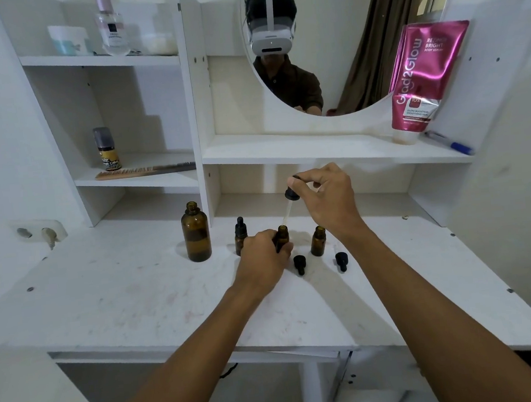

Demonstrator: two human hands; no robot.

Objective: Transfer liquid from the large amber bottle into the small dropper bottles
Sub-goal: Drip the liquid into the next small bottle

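While left hand (264, 254) grips small open amber glass dropper bottle (282, 236) upright on white desk (130, 291), right hand (329, 199) pinches black-bulbed glass pipette (290, 203), tip at its mouth; large uncapped amber bottle (196, 231) stands left.

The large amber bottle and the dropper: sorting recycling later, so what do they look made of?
Large amber bottle: probably glass, brown, translucent, glossy highlights. Dropper in the right hand: clear tube, glass or plastic; matte black bulb, likely rubber.
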